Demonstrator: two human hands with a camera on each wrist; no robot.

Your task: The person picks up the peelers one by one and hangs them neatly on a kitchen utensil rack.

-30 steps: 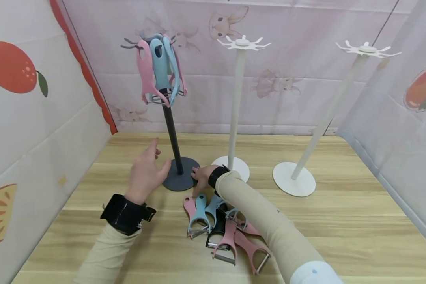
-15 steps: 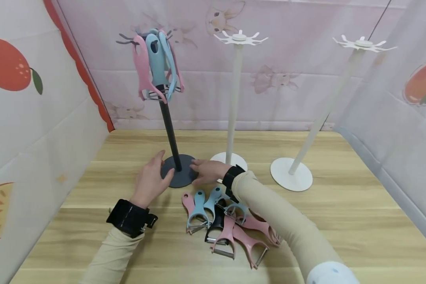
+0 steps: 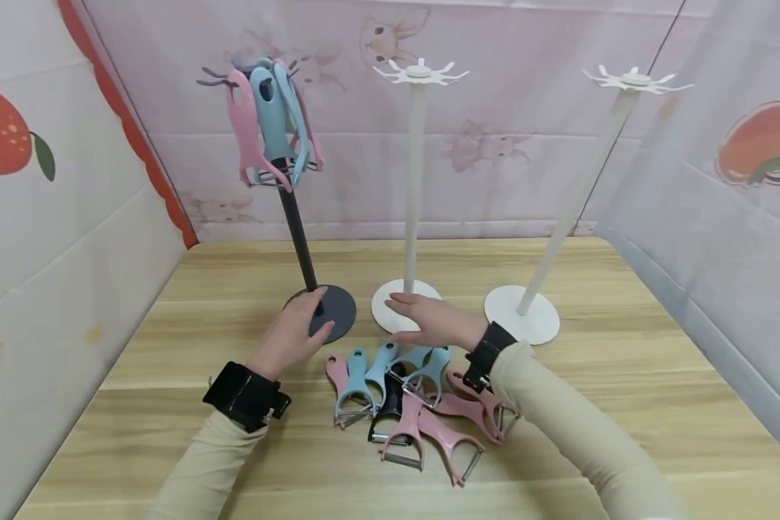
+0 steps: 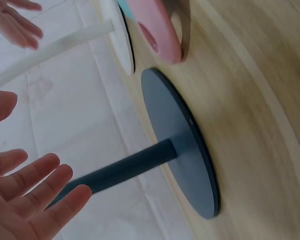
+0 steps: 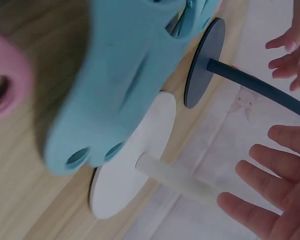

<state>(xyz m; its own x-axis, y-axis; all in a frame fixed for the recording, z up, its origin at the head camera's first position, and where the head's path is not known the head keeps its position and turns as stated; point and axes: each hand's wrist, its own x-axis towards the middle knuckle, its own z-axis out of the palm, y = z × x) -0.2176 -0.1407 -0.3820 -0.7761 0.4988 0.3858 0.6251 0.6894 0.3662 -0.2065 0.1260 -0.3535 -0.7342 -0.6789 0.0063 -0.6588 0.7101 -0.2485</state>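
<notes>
Between the table's [image 3: 286, 469] left and right edges lies a loose heap of pink, blue and black peelers [image 3: 409, 413]. They look light, stiff and smooth, perhaps slippery; best taken by the holed handle, clear of the metal blades, which might snag neighbours. Just beyond, the left hand [image 3: 291, 336] and right hand [image 3: 438, 321] grip nothing, fingers extended, by the dark stand [image 3: 297, 238] and middle white stand [image 3: 414, 180]. Another white stand [image 3: 581, 195] rises toward the far right corner; hung peelers [image 3: 273, 123] crowd the dark one's hooks.

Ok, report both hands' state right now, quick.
Left hand: open, empty, near the black stand.
Right hand: open, empty, near the middle white stand.
</notes>
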